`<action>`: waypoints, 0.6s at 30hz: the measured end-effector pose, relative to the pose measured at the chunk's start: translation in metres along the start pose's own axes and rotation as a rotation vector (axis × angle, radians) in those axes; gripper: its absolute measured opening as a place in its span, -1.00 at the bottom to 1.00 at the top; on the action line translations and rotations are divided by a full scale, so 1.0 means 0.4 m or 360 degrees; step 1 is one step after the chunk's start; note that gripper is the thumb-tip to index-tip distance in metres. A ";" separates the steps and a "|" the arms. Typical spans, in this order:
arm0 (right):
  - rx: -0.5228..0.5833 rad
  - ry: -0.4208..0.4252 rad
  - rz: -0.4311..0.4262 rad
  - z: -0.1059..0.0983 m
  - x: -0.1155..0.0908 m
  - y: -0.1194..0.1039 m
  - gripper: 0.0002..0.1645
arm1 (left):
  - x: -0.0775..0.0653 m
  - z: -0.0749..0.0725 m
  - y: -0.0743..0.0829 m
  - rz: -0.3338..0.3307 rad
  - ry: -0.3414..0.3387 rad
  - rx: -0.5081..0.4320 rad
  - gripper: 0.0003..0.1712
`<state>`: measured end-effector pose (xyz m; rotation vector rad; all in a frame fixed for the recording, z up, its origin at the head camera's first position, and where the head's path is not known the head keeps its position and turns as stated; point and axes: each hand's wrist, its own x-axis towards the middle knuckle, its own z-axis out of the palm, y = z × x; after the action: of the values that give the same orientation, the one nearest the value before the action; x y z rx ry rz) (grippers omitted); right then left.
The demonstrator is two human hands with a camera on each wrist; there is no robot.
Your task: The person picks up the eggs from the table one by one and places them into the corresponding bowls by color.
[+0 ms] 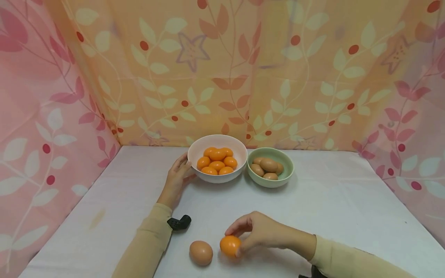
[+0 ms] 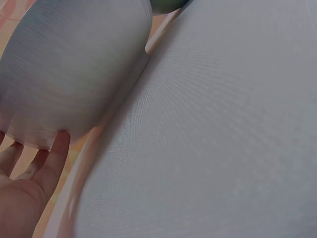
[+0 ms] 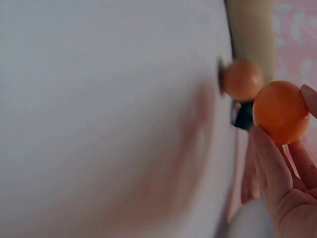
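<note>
My right hand [image 1: 262, 231] pinches a smooth orange egg-shaped object [image 1: 230, 246] between thumb and fingers. In the right wrist view this orange object [image 3: 281, 112] appears a little above the tablecloth. A brown egg [image 1: 201, 253] lies on the cloth just left of it. My left hand [image 1: 177, 177] touches the left side of a white bowl [image 1: 222, 178], which contains several similar orange objects [image 1: 217, 166]. Seen from the left wrist, its fingers [image 2: 58, 153] lie extended against the bowl's outer wall [image 2: 79, 64].
A green bowl [image 1: 272, 182] with several brown eggs [image 1: 269, 165] stands right beside the white bowl. Both bowls are near the back edge of the white tablecloth [image 1: 333, 200]. Patterned curtains [image 1: 222, 77] enclose the table behind and at both sides.
</note>
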<state>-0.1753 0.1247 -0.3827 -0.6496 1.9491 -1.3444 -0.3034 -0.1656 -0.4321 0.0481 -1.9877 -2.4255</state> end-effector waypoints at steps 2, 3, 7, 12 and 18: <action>-0.0026 0.0068 -0.0008 -0.026 0.009 -0.021 -0.52 | -0.001 0.001 0.000 0.0003 -0.0001 0.0005 -0.41; -0.0038 0.0105 -0.0008 -0.039 0.014 -0.031 -0.52 | -0.002 0.002 0.000 0.0004 -0.0002 0.0008 -0.40; -0.0085 0.0211 -0.0017 -0.081 0.039 -0.065 -0.48 | -0.006 0.005 0.003 0.0003 0.0000 0.0022 -0.41; -0.0092 0.0278 -0.0015 -0.118 0.070 -0.095 -0.46 | -0.007 0.007 0.005 -0.0010 0.0012 0.0021 -0.41; -0.0101 0.0346 -0.0025 -0.148 0.111 -0.117 -0.48 | -0.005 0.005 0.005 -0.0004 0.0023 0.0034 -0.41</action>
<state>-0.2479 0.1124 -0.3353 -0.5688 2.1707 -1.4174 -0.3015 -0.1639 -0.4296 0.0676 -2.0086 -2.3985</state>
